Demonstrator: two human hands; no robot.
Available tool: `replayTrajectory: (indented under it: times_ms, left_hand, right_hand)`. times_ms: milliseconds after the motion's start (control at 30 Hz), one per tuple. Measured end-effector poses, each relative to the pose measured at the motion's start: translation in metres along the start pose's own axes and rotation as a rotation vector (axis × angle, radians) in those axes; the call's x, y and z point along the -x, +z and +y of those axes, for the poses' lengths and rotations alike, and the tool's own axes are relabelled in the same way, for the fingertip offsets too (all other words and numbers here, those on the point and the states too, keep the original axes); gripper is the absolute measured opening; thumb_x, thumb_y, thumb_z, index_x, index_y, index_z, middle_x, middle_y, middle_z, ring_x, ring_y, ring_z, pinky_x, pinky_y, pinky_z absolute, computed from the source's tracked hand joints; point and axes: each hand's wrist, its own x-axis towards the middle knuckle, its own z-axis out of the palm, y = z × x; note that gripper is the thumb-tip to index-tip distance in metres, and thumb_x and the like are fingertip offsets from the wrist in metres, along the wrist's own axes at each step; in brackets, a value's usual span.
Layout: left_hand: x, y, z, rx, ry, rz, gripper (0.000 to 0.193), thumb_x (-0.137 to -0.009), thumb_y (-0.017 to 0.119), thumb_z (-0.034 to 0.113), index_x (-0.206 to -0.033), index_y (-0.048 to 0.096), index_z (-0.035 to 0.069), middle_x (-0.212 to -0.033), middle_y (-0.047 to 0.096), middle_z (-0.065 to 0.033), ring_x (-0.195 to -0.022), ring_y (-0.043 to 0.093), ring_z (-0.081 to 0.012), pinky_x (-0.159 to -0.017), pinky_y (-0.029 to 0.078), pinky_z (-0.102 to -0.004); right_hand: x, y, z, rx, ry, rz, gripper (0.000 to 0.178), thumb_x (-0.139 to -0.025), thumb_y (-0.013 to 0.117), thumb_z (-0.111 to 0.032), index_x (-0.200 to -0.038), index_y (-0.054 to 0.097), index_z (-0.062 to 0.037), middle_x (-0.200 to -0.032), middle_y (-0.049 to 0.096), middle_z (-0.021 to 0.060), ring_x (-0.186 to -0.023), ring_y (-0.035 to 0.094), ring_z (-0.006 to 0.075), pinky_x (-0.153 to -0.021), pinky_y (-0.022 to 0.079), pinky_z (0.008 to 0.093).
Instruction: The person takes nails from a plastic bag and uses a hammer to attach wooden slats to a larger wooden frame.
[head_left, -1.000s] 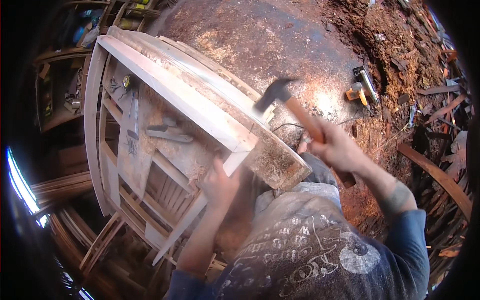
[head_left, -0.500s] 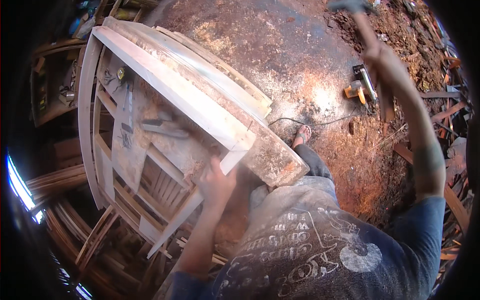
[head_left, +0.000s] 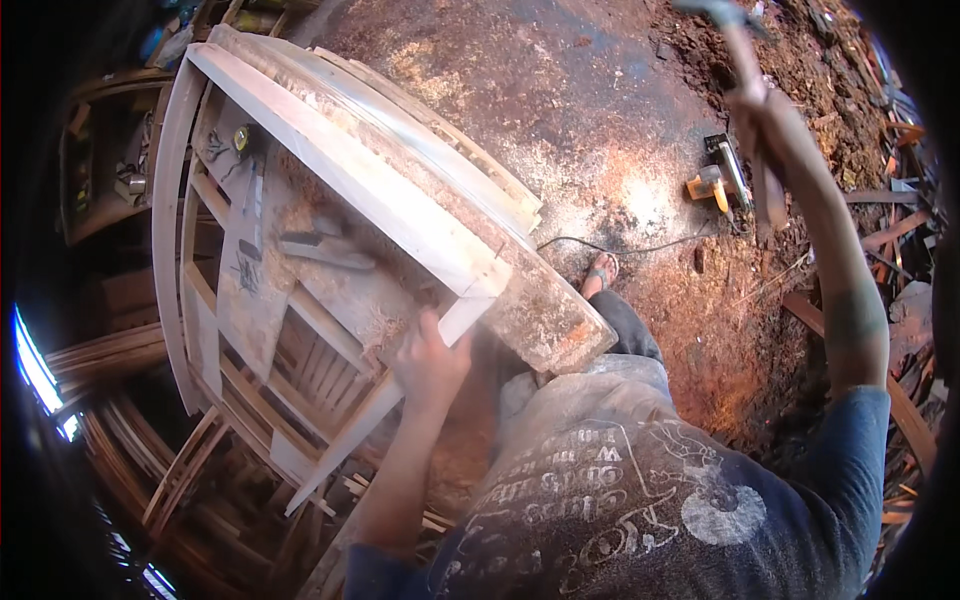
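Observation:
My right hand (head_left: 768, 122) is raised at the upper right, wrapped round the handle of a hammer (head_left: 742, 55). The hammer head is partly cut off by the top edge. Well away from it, my left hand (head_left: 432, 365) is closed round the short end piece of a pale wooden frame (head_left: 350, 180), under its near corner. What its fingertips press on is partly hidden. At that corner a thin nail (head_left: 500, 250) seems to stick up from the wood. The frame's long side lies along a worn, thick board (head_left: 555, 315).
On the bench inside the frame lie a yellow tape measure (head_left: 241, 138), a grey tool (head_left: 325, 250) and several loose nails (head_left: 249, 272). An orange-and-black power tool (head_left: 712, 184) with a cord (head_left: 620, 248) rests on the floor. Wood scraps (head_left: 905, 230) pile up at right.
My right hand and the hammer have shifted slightly to the right, still raised. My left hand stays on the frame's end piece.

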Motion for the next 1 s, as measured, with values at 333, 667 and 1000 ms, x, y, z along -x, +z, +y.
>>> replayTrajectory:
  times_ms: [333, 667, 1000]
  left_hand:
    - [0.0, -0.002, -0.003, -0.008, -0.01, -0.018, 0.05, -0.08, 0.082, 0.035, -0.108, 0.056, 0.002, -0.083, 0.066, -0.018, -0.073, 0.069, -0.0386, -0.061, 0.055, -0.0474]
    - [0.002, 0.002, -0.007, 0.051, 0.017, -0.011, 0.055, -0.078, 0.084, 0.034, -0.111, 0.053, 0.003, -0.083, 0.066, -0.0192, -0.073, 0.068, -0.0406, -0.062, 0.054, -0.0497]
    - [-0.004, -0.003, -0.001, 0.021, 0.026, 0.0, 0.053, -0.077, 0.084, 0.035, -0.107, 0.055, 0.003, -0.082, 0.067, -0.0199, -0.069, 0.068, -0.0411, -0.06, 0.054, -0.0503]
  right_hand:
    - [0.077, 0.052, -0.002, 0.429, 0.212, -0.758, 0.049, -0.082, 0.07, -0.008, -0.128, 0.056, 0.0032, -0.083, 0.061, 0.0057, -0.059, 0.055, 0.0125, -0.051, 0.046, 0.0268]
    - [0.074, 0.075, 0.04, 0.106, 0.012, -0.22, 0.019, -0.09, 0.059, -0.01, -0.105, 0.052, -0.0013, -0.075, 0.059, 0.0064, -0.048, 0.046, 0.0113, -0.042, 0.039, 0.0248]
    - [0.096, 0.119, 0.041, -0.019, 0.153, -0.022, 0.034, -0.094, 0.06, -0.01, -0.125, 0.052, 0.0019, -0.072, 0.06, 0.0035, -0.054, 0.057, 0.0119, -0.053, 0.051, 0.025]
